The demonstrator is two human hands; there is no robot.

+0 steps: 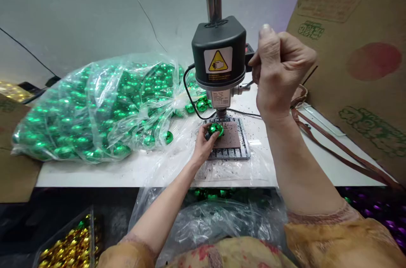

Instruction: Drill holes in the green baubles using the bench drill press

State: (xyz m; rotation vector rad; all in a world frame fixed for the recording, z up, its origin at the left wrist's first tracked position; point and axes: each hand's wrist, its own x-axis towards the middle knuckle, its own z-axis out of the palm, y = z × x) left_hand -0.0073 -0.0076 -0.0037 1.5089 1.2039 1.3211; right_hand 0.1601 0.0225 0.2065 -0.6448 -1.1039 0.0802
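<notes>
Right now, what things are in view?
Machine: one, black, centre
Lever: one, silver, beside machine
Plate: one, grey, under machine
Board: one, brown, on plate
Held ball: one, green, below machine
Bag: one, clear with green balls, left
Loose balls: several, green, beside bag
Table: one, white, middle
Boxes: at least two, brown, both sides
Strap: count unclear, brown, right
Gold balls: many, lower left
Purple balls: many, lower right
Plastic: count unclear, clear, below tabletop
Cables: several, black, machine and left
Left hand: one, on held ball
Right hand: one, on lever
</notes>
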